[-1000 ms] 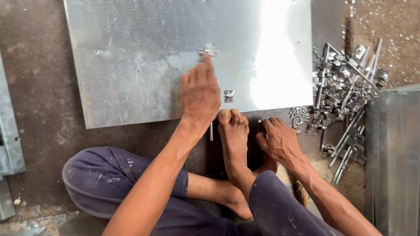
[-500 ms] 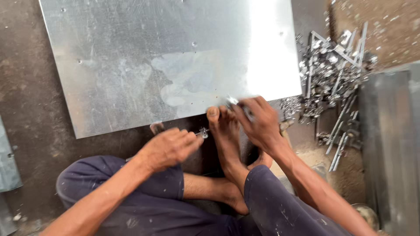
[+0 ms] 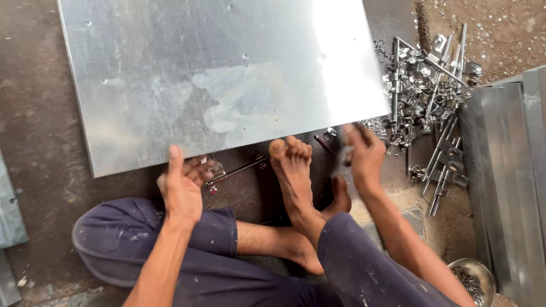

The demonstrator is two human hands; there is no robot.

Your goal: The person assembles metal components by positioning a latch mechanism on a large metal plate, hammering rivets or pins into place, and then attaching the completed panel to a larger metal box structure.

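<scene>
A large shiny metal sheet (image 3: pixel 227 74) lies flat on the floor in front of me. My left hand (image 3: pixel 182 187) grips its near edge, thumb on top and fingers curled underneath. My right hand (image 3: pixel 364 156) is blurred at the sheet's near right corner, closed on a small grey metal part (image 3: pixel 343 158). My bare foot (image 3: pixel 293 170) rests between the two hands, toes touching the sheet's edge. A thin metal rod (image 3: pixel 239 170) lies on the floor just under that edge.
A heap of small shiny metal fittings and long bolts (image 3: pixel 421 79) lies to the right of the sheet. Stacked grey metal strips (image 3: pixel 512 170) stand at the far right, with a steel bowl (image 3: pixel 472 278) below them. Another grey metal piece (image 3: pixel 8 210) is at the left edge.
My left hand came off the top of the sheet and took hold of its near edge. My right hand rose from beside my foot to the sheet's right corner.
</scene>
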